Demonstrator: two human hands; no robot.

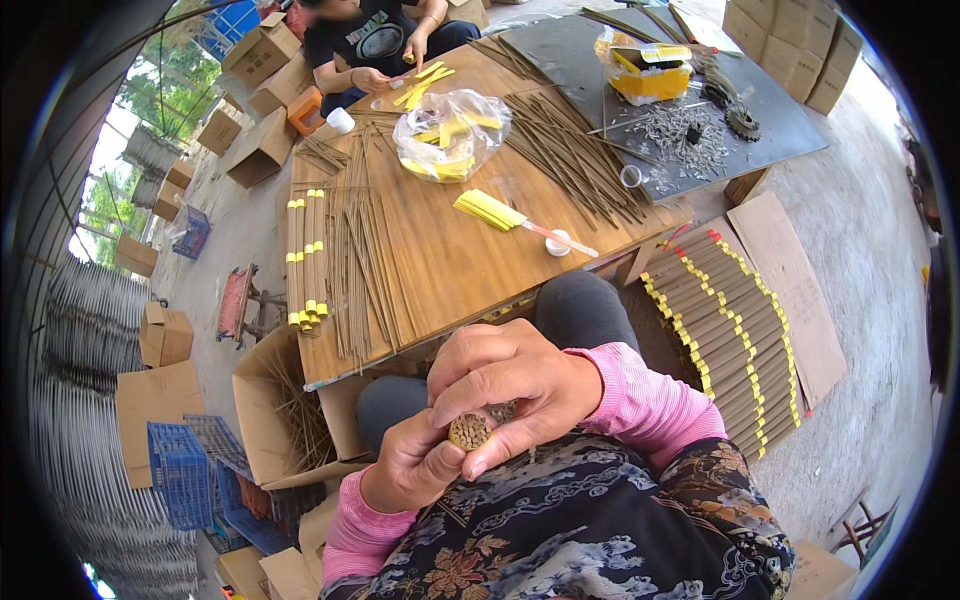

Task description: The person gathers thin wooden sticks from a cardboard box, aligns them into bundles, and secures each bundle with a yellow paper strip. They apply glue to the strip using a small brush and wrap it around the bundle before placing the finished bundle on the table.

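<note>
Just above my lap, both hands close around a bundle of thin brown sticks (468, 432). Its round end faces up, rimmed by a narrow yellow band. My left hand (415, 465) grips it from the left, thumb against the side. From above and the right, my right hand (515, 385) wraps over it, thumb by the yellow rim. Most of the bundle's length is hidden. Beyond, on the wooden table (430, 270), lie yellow paper strips (488, 210), a small white lid (558, 243) with a flat stick across it, loose brown sticks (365, 270) and several yellow-banded bundles (307, 260).
A clear plastic bag of yellow strips (455, 135) sits mid-table. Across it, a person (385, 45) handles yellow strips. At right stands a grey tabletop (760, 150); below it banded bundles (725, 340) lie on cardboard. A carton of sticks (260, 410) and blue crates (180, 475) stand left.
</note>
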